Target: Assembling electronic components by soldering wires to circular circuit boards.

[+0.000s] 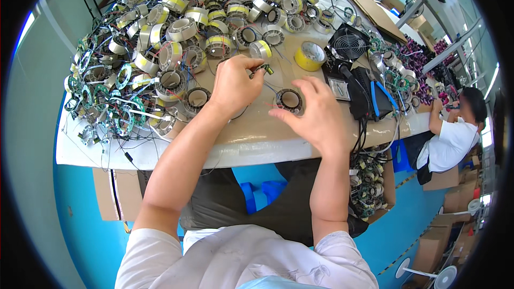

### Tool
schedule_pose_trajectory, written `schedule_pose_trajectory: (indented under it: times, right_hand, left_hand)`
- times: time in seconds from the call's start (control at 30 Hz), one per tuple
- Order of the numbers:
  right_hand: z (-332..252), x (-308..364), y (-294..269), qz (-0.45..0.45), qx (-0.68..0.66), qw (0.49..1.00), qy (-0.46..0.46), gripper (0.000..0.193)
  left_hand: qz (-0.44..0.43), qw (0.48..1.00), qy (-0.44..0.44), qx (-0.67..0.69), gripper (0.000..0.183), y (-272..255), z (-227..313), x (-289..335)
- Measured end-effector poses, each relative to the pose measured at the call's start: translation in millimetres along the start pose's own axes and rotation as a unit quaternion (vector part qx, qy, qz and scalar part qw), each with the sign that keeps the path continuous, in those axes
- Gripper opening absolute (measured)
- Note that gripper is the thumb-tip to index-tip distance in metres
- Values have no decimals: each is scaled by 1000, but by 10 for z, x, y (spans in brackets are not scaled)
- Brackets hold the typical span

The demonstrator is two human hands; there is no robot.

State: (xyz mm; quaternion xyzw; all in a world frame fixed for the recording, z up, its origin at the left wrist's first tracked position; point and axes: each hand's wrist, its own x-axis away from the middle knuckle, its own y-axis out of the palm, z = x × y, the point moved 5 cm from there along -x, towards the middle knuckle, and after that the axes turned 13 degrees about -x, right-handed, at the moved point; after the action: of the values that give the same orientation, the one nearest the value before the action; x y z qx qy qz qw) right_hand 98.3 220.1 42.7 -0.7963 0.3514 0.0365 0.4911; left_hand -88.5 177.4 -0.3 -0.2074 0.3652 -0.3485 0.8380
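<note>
My left hand (238,84) is over the table with thumb and forefinger pinched on a small green and black part (266,68), perhaps a piece of circuit board; the fingers hide some of it. My right hand (323,115) is held apart from it, thumb and fingers spread, with nothing between them. Just beyond the right thumb lies a wire-wound stator ring (289,100) with a dark inside and thin wires. Another stator ring with yellow tape (260,49) lies beyond my left fingertips.
A big heap of stator rings (182,29) with loose wires covers the left and far table. A yellow tape roll (310,56), a black fan (349,46) and blue-handled pliers (374,99) lie to the right. A filled carton (390,182) stands below; a person (452,141) sits at right.
</note>
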Motion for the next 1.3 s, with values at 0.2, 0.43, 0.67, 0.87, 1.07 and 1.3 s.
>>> schedule_pose_trajectory:
  times: [0.2, 0.43, 0.67, 0.87, 1.07, 1.3]
  right_hand:
    - [349, 136, 228, 14, -69, 997, -40, 30]
    - [443, -89, 218, -83, -253, 963, -32, 29]
    - [849, -138, 400, -49, -375, 926, 1, 18]
    - [751, -105, 320, -39, -416, 908, -22, 23]
    - [613, 111, -23, 10, -276, 958, -74, 44]
    - [596, 22, 308, 87, -355, 924, -110, 15]
  left_hand:
    - [30, 999, 24, 22, 23, -13, 62, -1]
    - [129, 980, 151, -21, 23, -34, 129, 67]
    - [134, 976, 171, -5, 23, 15, 160, 72]
    - [95, 982, 166, -3, 28, 40, 213, 114]
    - [78, 981, 175, -6, 30, 84, 269, 101]
    - [63, 984, 165, -6, 30, 111, 252, 89]
